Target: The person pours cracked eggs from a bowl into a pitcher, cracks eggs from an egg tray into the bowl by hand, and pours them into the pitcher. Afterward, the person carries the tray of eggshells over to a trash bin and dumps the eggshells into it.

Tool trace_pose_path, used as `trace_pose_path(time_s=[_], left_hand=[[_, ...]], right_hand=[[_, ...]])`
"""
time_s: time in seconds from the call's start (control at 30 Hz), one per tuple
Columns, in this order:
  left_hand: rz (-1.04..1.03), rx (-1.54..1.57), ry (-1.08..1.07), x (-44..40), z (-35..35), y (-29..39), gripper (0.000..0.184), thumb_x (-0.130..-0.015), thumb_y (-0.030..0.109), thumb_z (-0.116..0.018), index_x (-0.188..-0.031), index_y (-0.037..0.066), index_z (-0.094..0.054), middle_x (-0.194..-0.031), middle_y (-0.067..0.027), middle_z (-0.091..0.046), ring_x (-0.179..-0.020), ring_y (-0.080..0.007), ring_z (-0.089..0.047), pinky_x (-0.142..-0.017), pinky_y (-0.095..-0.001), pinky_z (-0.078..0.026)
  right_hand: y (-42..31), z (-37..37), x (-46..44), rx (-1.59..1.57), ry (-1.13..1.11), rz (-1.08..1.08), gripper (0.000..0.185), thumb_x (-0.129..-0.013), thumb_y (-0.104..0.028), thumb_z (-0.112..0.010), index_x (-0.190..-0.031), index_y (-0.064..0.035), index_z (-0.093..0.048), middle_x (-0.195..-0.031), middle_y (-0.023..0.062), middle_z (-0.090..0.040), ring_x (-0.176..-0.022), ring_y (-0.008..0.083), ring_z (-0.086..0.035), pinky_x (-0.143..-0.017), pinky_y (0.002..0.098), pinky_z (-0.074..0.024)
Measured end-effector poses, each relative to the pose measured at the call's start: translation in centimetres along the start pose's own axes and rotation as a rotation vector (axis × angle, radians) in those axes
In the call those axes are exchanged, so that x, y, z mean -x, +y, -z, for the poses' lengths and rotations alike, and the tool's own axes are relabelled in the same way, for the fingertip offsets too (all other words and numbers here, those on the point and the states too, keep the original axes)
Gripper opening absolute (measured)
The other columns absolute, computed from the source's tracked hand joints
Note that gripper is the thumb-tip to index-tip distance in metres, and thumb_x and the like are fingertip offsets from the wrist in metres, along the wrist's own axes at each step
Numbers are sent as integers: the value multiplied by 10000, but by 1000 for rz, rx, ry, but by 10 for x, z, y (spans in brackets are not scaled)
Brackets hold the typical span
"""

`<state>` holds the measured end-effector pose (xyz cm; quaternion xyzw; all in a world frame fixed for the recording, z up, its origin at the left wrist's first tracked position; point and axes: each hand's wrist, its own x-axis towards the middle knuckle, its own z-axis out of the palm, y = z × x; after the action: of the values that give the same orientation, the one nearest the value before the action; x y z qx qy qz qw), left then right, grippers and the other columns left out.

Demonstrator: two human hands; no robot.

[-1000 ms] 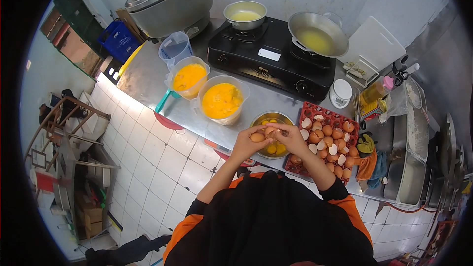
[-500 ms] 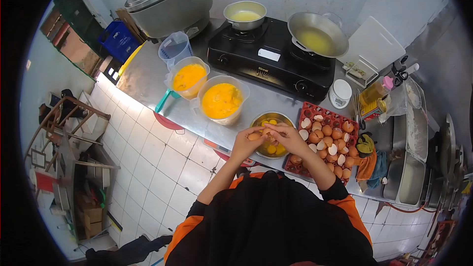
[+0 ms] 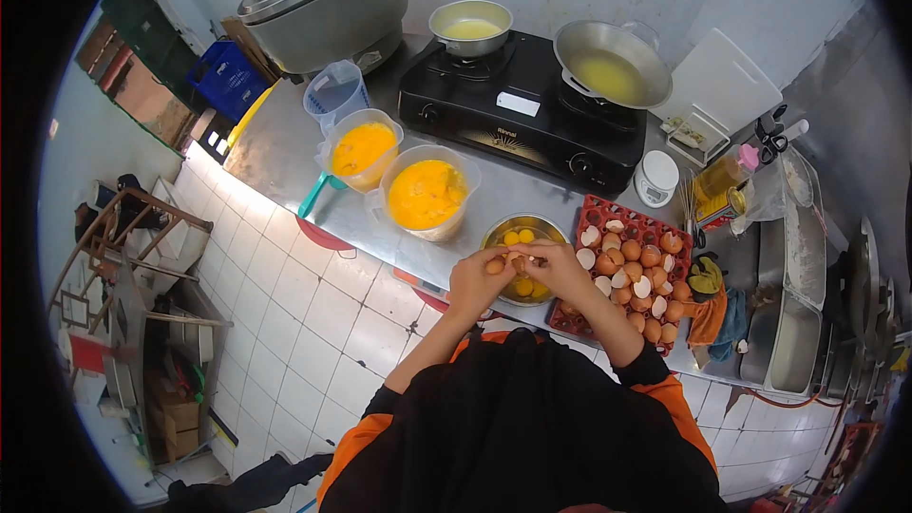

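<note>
Over the steel bowl (image 3: 489,230), my left hand (image 3: 472,283) and my right hand (image 3: 560,273) meet fingertip to fingertip. Between them is a cracked brown egg (image 3: 515,258), partly hidden by the fingers of both hands. A second brown egg (image 3: 495,266) sits in my left hand, against the fingers. Several yolks (image 3: 525,237) lie in clear egg white inside the bowl. Just right of my right hand is a red egg tray (image 3: 597,214) piled with brown eggshells (image 3: 631,250), many of them broken halves.
Two plastic jugs of beaten egg (image 3: 427,195) (image 3: 364,150), a teal handle (image 3: 313,198) and an empty-looking measuring jug (image 3: 337,90) stand left. Behind are a two-burner stove (image 3: 522,133) with a pot (image 3: 471,28) and wok (image 3: 613,66). A white scale (image 3: 655,179) stands right.
The egg between my fingertips has been pulled further apart, and less of it shows. Both hands have stayed over the bowl with only slight finger movement.
</note>
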<state>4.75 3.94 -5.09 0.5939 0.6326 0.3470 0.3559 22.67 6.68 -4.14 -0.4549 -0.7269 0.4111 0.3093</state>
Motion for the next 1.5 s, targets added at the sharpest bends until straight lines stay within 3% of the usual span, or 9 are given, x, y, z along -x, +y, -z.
trace_pose_path(time_s=[0.3, 0.4, 0.5, 0.7, 1.0, 1.2, 1.3, 1.5], left_hand=[[-48, 51, 19, 1, 2, -2, 349, -738, 214, -745, -1045, 50, -718, -874, -139, -719, -803, -251, -705, -754, -316, -539], [-72, 39, 25, 1, 4, 0, 335, -745, 269, -736, -1021, 81, -727, -936, -124, -713, -831, -291, -692, -745, -350, -535], [-85, 64, 34, 1, 3, -1, 341, -738, 184, -743, -1045, 38, -715, -914, -133, -714, -823, -243, -701, -757, -305, -536], [-126, 89, 39, 1, 4, 0, 304, -747, 144, -723, -1029, 30, -715, -917, -127, -708, -823, -238, -697, -762, -294, -531], [-295, 91, 65, -9, 15, 11, 230, -759, 139, -700, -977, 74, -737, -908, -98, -703, -794, -265, -683, -716, -310, -535], [-476, 26, 82, -20, 22, 15, 193, -761, 121, -702, -941, 63, -738, -873, -79, -700, -763, -255, -678, -681, -318, -534], [-635, -63, 115, -30, 29, 24, 232, -731, 92, -722, -961, 92, -751, -849, -60, -683, -751, -230, -663, -676, -313, -529], [-946, -319, 186, -42, 45, 46, 260, -677, 104, -748, -933, 144, -752, -802, 14, -650, -668, -172, -597, -609, -300, -490]], right_hand=[[14, -6, 3, -269, 25, -119, 311, -845, -25, -619, -1143, -72, -697, -994, 104, -686, -764, 136, -650, -683, 257, -530], [19, -6, 3, -357, 13, -109, 340, -847, -3, -594, -1164, -79, -690, -993, 73, -690, -769, 101, -638, -667, 254, -529], [17, -1, 1, -425, -68, -161, 368, -852, 5, -576, -1196, -83, -675, -974, 45, -682, -748, 80, -619, -668, 242, -518], [15, 10, -1, -411, -167, -104, 369, -871, 9, -568, -1220, -69, -657, -1052, 58, -657, -776, 78, -595, -718, 216, -492], [15, 35, -8, -381, -305, -76, 349, -881, -8, -597, -1221, -66, -654, -1161, 112, -656, -1037, 155, -612, -890, 258, -473], [4, 41, -10, -334, -266, 53, 364, -879, 17, -577, -1226, -68, -651, -1198, 132, -646, -1097, 182, -602, -956, 288, -450], [-1, 46, -14, -271, -219, 197, 378, -863, 39, -594, -1224, -58, -651, -1219, 120, -638, -1117, 200, -603, -949, 301, -470], [-16, 65, -13, -133, -188, 253, 372, -851, 41, -590, -1190, -86, -678, -1258, 128, -628, -1185, 250, -590, -997, 337, -463]])
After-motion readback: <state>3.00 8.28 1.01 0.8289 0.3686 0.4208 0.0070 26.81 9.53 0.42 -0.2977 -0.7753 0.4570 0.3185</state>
